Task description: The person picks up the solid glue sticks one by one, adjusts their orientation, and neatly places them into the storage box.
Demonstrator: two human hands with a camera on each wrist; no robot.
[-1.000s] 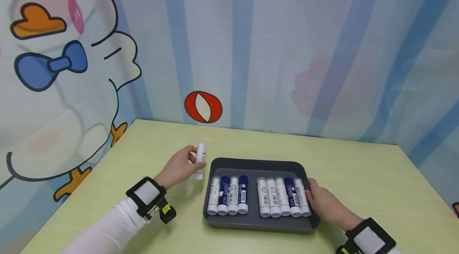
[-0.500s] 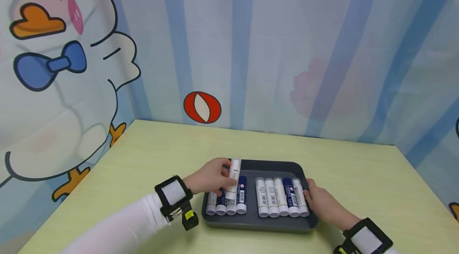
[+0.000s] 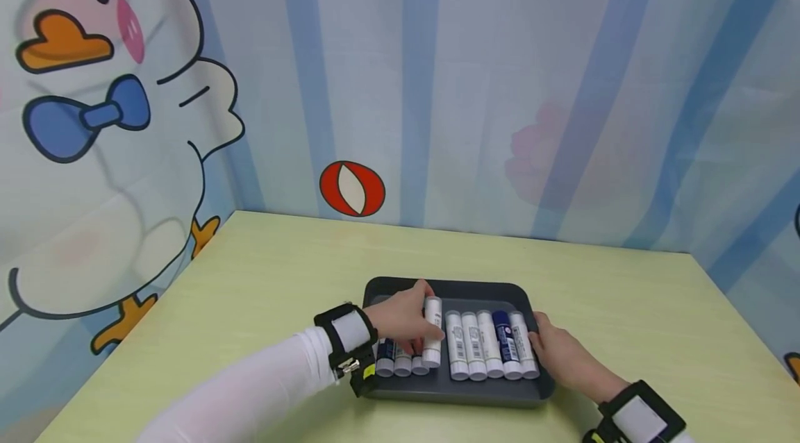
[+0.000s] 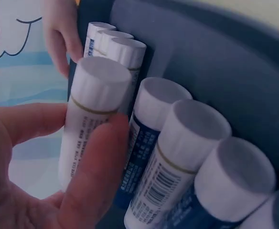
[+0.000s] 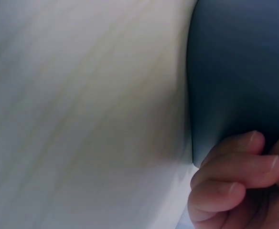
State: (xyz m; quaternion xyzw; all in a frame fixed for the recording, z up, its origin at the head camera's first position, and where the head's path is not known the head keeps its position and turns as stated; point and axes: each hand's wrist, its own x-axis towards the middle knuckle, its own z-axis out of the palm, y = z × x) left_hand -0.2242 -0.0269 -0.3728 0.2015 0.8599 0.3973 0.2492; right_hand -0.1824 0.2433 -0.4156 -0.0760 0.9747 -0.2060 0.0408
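Note:
In the head view my left hand (image 3: pixel 406 318) pinches a white glue stick (image 3: pixel 432 332) between thumb and fingers, over the dark grey tray (image 3: pixel 453 394). The left wrist view shows this glue stick (image 4: pixel 99 95) standing slightly tilted beside the row of blue and white glue sticks (image 4: pixel 177 148). That left-hand row is partly hidden by my hand in the head view. My right hand (image 3: pixel 565 353) grips the tray's right side, with its thumb at the rim. Curled fingers (image 5: pixel 235 171) lie against the tray wall in the right wrist view.
A second row of several glue sticks (image 3: pixel 490 346) lies in the tray's right half, mostly white with one blue. The tray stands on a pale yellow-green table (image 3: pixel 300 248). Behind it hangs a printed cloth backdrop (image 3: pixel 475 82) with a cartoon duck.
My left hand has carried the white glue stick from left of the tray rightward over it, and lowered it to the right end of the left row. My right hand stays on the tray.

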